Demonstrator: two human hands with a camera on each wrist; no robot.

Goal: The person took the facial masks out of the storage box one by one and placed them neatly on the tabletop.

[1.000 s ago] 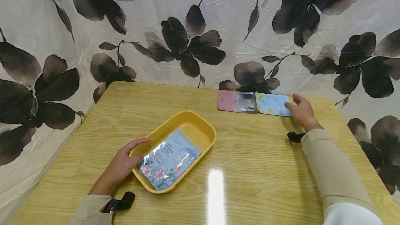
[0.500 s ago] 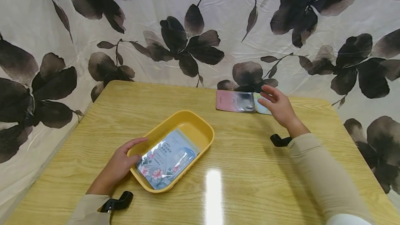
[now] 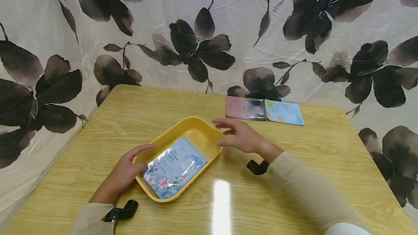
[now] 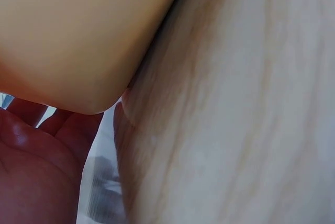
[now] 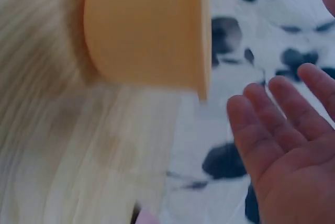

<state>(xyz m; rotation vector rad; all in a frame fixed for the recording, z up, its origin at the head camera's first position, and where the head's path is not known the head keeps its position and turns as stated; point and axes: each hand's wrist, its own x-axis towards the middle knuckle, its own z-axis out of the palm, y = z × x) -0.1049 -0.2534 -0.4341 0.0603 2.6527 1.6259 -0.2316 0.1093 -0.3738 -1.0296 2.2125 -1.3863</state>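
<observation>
A yellow plastic basin sits on the table, its long side slanting up to the right. Inside it lies a light-blue flat sachet with pink flowers. My left hand holds the basin's left rim, with the thumb over the edge and the other fingers along the outside. In the left wrist view its palm is close under the basin wall. My right hand is at the basin's far right end, fingers spread and nothing in them. The right wrist view shows these fingers extended, apart from the basin's rim.
At the table's back edge lie a pink-and-black sachet and a blue sachet with yellow print, end to end. A flower-printed cloth hangs behind the wooden table.
My right hand has left the blue sachet at the back and swung left and nearer, to the basin's right end. The left hand and basin have stayed in place.
</observation>
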